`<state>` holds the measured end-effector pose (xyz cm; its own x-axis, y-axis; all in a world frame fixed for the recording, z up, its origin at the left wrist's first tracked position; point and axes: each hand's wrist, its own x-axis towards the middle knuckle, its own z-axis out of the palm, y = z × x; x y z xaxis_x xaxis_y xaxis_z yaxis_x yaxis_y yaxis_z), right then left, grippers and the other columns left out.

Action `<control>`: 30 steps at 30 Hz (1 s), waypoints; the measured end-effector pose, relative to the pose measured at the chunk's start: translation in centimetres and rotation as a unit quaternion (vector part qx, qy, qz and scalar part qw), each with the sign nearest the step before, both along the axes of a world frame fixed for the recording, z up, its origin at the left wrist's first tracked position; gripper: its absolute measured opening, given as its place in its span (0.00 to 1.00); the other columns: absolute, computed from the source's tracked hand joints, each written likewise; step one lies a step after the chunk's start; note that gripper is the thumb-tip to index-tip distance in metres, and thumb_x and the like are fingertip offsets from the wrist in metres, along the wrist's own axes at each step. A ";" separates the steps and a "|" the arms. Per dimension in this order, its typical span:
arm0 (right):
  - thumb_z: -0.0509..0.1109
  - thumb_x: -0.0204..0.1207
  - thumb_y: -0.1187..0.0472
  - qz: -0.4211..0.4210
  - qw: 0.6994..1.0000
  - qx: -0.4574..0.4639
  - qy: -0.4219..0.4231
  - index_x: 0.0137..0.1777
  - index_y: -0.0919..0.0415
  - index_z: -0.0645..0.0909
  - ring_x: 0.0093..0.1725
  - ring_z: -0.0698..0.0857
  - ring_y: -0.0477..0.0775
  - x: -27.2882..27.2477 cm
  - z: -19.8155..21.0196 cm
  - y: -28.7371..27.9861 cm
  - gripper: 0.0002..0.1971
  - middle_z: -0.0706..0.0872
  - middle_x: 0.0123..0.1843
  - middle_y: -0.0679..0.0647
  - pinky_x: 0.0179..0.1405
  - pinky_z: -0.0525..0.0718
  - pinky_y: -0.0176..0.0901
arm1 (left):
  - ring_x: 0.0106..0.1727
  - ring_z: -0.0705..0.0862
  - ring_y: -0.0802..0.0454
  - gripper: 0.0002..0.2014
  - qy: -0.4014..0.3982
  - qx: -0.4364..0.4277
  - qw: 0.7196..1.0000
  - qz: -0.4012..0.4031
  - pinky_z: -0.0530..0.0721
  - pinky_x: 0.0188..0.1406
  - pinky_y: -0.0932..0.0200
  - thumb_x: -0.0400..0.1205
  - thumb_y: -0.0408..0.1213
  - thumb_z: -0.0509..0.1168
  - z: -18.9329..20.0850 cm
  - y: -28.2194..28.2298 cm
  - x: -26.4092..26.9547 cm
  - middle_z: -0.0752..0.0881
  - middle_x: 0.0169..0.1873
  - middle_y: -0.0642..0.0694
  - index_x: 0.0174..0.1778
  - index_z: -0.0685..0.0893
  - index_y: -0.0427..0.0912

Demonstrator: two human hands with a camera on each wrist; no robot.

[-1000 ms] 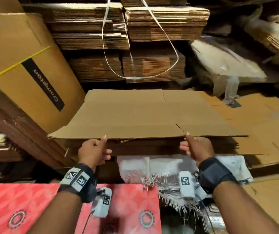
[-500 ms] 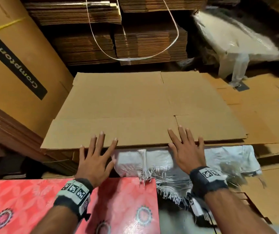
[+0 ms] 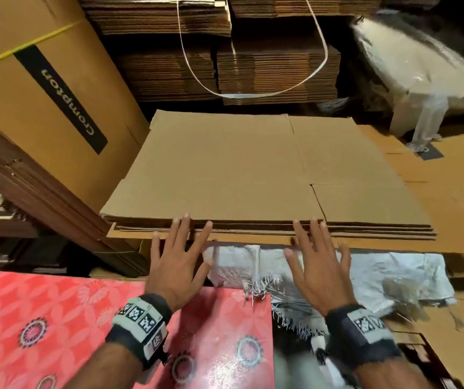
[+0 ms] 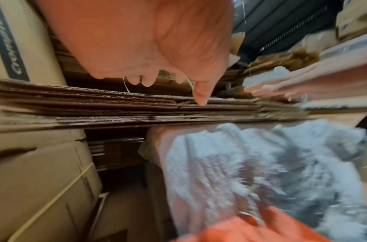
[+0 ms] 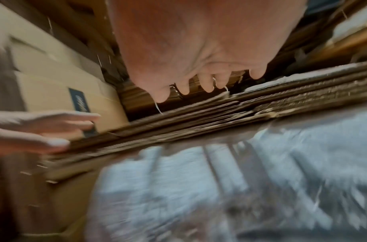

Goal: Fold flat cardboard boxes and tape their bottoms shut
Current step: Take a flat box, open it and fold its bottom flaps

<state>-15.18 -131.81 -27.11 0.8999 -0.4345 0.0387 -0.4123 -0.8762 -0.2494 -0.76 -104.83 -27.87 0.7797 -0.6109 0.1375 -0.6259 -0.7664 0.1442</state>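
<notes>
- Cardboard: the flat box (image 3: 264,169) lies on top of the stack (image 3: 270,230), released since a second ago, when both hands pinched its near edge.
- Left hand (image 3: 176,265) and right hand (image 3: 319,272): palms down, fingers straight and spread, fingertips at the stack's near edge, holding nothing.

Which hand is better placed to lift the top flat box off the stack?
Left, marginally. Both hands, left hand and right hand, are open at the near edge of the stack of flat boxes. The left wrist view shows its thumb tip at the top sheet's edge; the right view is too blurred to confirm contact.
</notes>
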 end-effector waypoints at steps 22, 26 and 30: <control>0.52 0.84 0.42 0.325 0.943 0.068 0.005 0.81 0.44 0.72 0.82 0.69 0.49 -12.7 0.6 53.5 0.27 0.76 0.82 0.49 0.70 0.77 0.64 | 0.82 0.72 0.49 0.30 0.076 -0.063 0.963 0.251 0.55 0.79 0.37 0.86 0.60 0.54 0.4 47.7 -26.5 0.73 0.82 0.52 0.86 0.64 0.61; 0.50 0.84 0.41 0.411 0.910 0.056 0.018 0.82 0.48 0.73 0.84 0.67 0.52 -14.1 1.6 67.4 0.30 0.72 0.85 0.51 0.73 0.75 0.67 | 0.78 0.76 0.45 0.30 0.064 -0.067 0.942 0.323 0.62 0.73 0.42 0.85 0.59 0.55 1.6 61.3 -31.3 0.76 0.79 0.47 0.85 0.68 0.57; 0.48 0.84 0.41 0.491 0.868 0.054 0.054 0.85 0.45 0.68 0.87 0.63 0.58 -15.1 3.1 79.6 0.31 0.64 0.89 0.51 0.77 0.69 0.70 | 0.82 0.72 0.47 0.29 0.044 -0.085 0.908 0.407 0.73 0.72 0.35 0.86 0.59 0.54 3.1 72.3 -36.6 0.72 0.82 0.48 0.85 0.67 0.59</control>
<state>-30.26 -52.24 -24.03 0.8337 0.5487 -0.0620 0.4944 -0.7917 -0.3588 -37.36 -32.54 -24.77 0.9762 0.1967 0.0909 0.1574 -0.9321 0.3262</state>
